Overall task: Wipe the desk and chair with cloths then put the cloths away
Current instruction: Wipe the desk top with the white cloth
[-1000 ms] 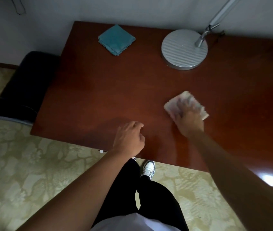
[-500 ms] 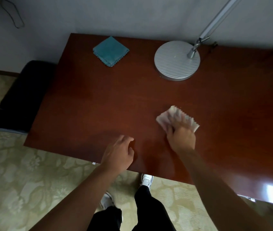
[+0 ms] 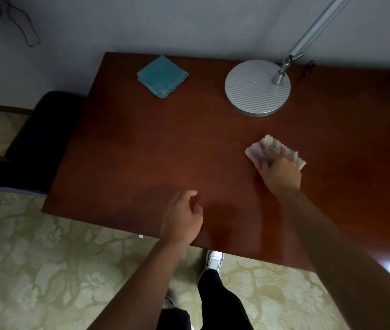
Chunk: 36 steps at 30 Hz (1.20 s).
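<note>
Pale cloth (image 3: 275, 151) lies on desk (image 3: 141, 151), seemingly pressed by right hand (image 3: 281, 173).

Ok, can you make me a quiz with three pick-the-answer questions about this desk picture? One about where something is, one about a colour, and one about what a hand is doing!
1. Where is the folded cloth that nobody is touching?
A. on the chair
B. at the far left of the desk
C. on the floor

2. What colour is that folded cloth?
A. teal blue
B. red
C. black

3. What is the right hand doing?
A. holding the lamp
B. hanging free
C. pressing a pale cloth on the desk

Answers:
1 B: the folded cloth lies on the desk near its far left corner.
2 A: it is teal blue.
3 C: the right hand presses the pale cloth on the wood; the left hand holds nothing.
</note>
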{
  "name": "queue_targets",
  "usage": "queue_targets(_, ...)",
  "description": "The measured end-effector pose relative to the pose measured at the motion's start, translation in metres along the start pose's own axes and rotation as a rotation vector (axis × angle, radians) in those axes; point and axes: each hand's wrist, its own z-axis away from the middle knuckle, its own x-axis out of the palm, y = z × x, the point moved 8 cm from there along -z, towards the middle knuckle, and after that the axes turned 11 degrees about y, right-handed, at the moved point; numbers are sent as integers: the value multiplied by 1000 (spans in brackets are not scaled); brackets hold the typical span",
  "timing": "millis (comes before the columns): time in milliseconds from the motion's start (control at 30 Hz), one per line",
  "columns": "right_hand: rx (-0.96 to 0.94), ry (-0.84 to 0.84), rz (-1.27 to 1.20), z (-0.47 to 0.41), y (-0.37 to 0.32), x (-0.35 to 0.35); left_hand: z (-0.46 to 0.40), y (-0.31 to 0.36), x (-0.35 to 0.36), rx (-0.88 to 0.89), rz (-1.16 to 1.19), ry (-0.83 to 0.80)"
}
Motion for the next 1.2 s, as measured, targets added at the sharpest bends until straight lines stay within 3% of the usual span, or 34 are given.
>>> queue_targets(167, -24, -8, -6, -9, 15, 1, -21, 21, 8, 78, -4, -31)
queue_targets(333, 87, 64, -34, -63, 42, -11, -41, 25, 36, 249, -257, -245)
queue_targets(467, -111, 33, -59, -46, 21, 2, -48, 18, 58, 260, -412, -337)
queue_targets(700, -110, 0, -55, -67, 13, 4, -53, 22, 77, 266, -489, -392)
queue_targets(867, -271, -49, -17, -33, 17, 8, -52, 21, 75, 283, -519, -432)
queue_targets(1033, -126, -30, 16, -85, 23, 3, -52, 22, 76, 272, -525, -434)
queue_targets(1200, -270, -95, 80, -47, 19, 11, -53, 23, 77, 269, -544, -432)
